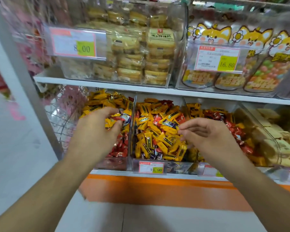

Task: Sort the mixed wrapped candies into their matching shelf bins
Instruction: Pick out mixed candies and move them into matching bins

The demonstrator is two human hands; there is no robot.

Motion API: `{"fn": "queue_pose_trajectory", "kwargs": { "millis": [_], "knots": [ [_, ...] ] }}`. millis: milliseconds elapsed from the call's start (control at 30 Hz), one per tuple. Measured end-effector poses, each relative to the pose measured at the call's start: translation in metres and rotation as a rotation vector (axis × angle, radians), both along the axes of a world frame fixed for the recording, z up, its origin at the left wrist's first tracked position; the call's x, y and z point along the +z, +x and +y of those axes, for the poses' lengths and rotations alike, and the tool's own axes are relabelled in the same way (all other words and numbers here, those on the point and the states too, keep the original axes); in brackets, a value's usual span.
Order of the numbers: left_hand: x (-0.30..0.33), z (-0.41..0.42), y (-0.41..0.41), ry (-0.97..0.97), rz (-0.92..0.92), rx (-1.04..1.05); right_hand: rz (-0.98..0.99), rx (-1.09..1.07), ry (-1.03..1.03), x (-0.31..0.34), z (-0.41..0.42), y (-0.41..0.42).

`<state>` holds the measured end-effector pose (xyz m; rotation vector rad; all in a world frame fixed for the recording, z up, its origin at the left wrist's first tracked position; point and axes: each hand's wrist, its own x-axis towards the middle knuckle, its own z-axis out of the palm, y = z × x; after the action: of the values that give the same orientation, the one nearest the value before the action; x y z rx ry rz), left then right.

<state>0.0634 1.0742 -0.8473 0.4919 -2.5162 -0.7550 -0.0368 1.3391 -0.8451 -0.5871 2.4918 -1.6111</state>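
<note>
While left hand [97,129] fingers pinch a candy [124,118] | axis unclear | right hand [206,136] loose

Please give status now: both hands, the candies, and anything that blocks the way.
Left hand pinches candies over left bin. Right hand open, empty, above middle bin. Clear divider stands between bins.

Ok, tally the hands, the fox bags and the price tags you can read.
Hands: 2
Fox bags: 3
Readable price tags: 3
Total: 8
</note>
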Motion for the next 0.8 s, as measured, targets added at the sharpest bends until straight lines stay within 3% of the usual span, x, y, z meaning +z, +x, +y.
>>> {"fn": "queue_pose_trajectory", "kwargs": {
  "millis": [200, 433, 633, 800],
  "knots": [
    [-0.005, 0.027, -0.007, -0.102, -0.057, -0.212, 0.121, -0.074, 0.124, -0.003, 0.045, -0.031],
    [-0.020, 0.075, -0.020, -0.079, -0.074, -0.466, 0.180, -0.073, 0.487, -0.019, 0.118, -0.067],
    [-0.033, 0.093, -0.027, -0.088, -0.105, -0.525, 0.128, 0.015, 0.789, -0.031, 0.134, -0.067],
    [-0.034, 0.099, -0.026, -0.061, -0.130, -0.521, 0.137, 0.009, 0.822, -0.034, 0.129, -0.067]
  ]
}}
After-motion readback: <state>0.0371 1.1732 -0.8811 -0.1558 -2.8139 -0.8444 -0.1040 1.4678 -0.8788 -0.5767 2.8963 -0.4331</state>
